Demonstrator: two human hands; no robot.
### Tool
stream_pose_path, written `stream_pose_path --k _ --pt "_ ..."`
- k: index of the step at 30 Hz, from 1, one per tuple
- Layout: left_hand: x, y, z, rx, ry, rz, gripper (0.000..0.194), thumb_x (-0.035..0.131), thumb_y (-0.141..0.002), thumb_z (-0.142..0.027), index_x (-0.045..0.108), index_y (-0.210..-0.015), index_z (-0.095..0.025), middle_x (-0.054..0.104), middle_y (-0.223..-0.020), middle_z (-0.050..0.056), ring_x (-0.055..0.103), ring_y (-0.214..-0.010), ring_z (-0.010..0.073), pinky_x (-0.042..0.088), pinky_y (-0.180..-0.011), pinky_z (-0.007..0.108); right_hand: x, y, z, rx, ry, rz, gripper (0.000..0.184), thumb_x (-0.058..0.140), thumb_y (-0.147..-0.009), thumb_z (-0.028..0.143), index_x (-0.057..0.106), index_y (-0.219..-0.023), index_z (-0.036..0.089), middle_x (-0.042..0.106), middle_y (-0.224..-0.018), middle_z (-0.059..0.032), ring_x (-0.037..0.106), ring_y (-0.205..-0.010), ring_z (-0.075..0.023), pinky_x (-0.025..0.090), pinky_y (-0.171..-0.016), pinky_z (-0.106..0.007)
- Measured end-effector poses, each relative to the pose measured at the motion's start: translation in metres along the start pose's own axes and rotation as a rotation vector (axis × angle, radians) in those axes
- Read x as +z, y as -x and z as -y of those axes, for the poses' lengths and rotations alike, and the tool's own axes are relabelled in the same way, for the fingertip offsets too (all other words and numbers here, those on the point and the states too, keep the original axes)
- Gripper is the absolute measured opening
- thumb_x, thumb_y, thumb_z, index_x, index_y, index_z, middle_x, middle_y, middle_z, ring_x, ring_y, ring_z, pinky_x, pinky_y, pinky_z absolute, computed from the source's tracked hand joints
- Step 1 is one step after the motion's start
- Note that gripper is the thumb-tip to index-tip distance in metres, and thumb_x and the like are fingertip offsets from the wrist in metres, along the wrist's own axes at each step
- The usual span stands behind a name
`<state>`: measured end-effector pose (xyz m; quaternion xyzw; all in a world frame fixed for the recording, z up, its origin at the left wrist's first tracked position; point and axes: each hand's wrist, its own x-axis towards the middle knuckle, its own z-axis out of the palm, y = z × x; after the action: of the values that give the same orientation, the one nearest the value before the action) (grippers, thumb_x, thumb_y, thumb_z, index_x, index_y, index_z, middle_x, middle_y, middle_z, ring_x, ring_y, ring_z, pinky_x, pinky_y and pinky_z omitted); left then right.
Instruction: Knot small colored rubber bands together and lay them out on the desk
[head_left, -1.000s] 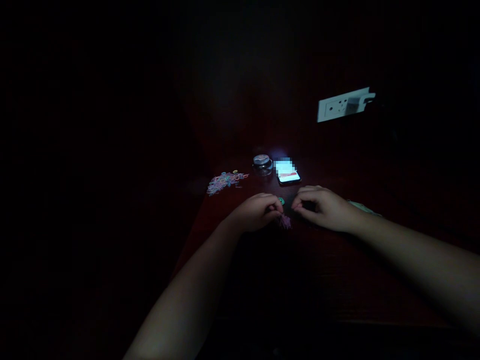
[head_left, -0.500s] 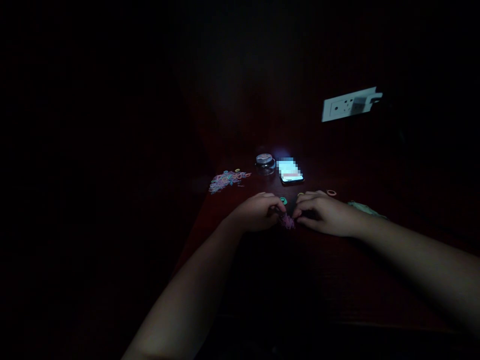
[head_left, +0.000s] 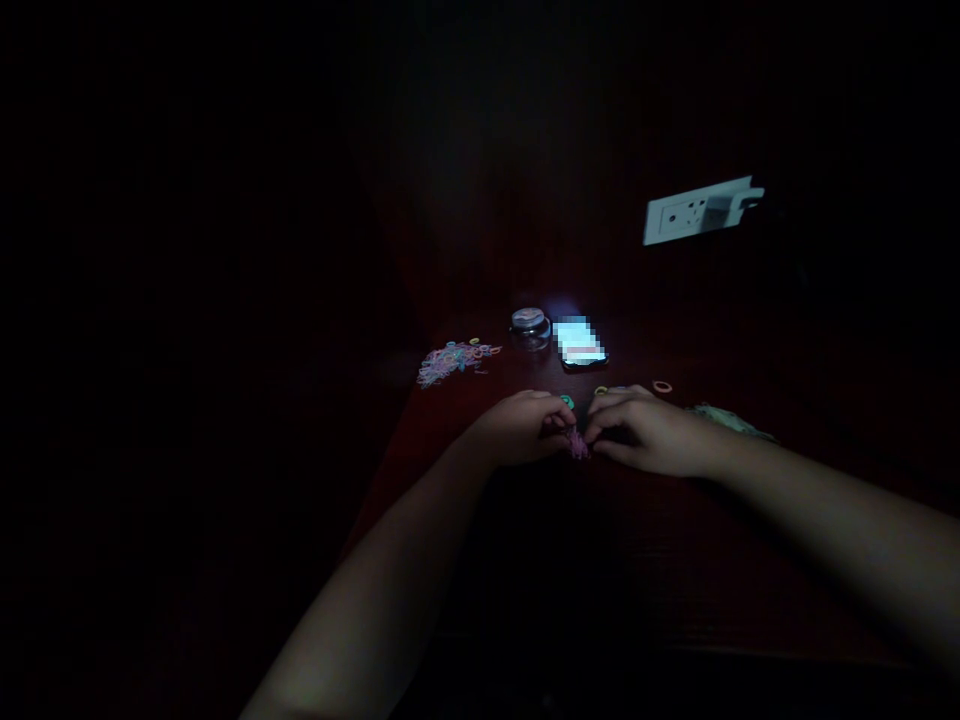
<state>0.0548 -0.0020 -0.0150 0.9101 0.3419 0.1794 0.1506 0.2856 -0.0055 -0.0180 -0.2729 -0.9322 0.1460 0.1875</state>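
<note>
A small clump of pinkish-purple rubber bands (head_left: 577, 443) lies on the dark red table between my two hands. From the left, my left hand (head_left: 529, 425) pinches the clump's edge with curled fingers, partly in shadow. My right hand (head_left: 641, 430) has its thumb and fingertips closed in at the clump's other side. A green band (head_left: 568, 402) rests just beyond my left fingertips. Close to my right knuckles are a yellow band (head_left: 601, 391) and, farther right, an orange band (head_left: 662, 386).
A loose heap of coloured bands (head_left: 454, 362) lies at the table's left edge. Behind my hands stand a lidded clear jar (head_left: 529, 330) and a lit phone (head_left: 579, 342). A pale clump (head_left: 727, 420) sits behind my right forearm. A socket plate (head_left: 697, 212) holds a plug.
My left hand has shifted slightly right and its fingers have moved over the purple clump. The right hand has moved a little, showing more of the yellow band.
</note>
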Motion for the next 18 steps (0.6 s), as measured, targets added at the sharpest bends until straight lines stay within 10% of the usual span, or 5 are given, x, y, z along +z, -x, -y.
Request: stream_pose_path --k 18 --pt "-0.0030 0.0018 -0.0002 -0.043 0.076 0.043 0.024 0.060 -0.078 -0.016 0.064 -0.101 -0.018 0.072 -0.088 0.001 0.066 -0.075 0.0120 0.050 -0.070 0.024 -0.0018 0.0002 0.0002 -0.017 -0.034 -0.006 0.015 0.060 -0.083 0.020 0.074 -0.087 0.024 0.071 -0.095 -0.0032 0.061 -0.094 -0.0209 0.041 -0.092 -0.041"
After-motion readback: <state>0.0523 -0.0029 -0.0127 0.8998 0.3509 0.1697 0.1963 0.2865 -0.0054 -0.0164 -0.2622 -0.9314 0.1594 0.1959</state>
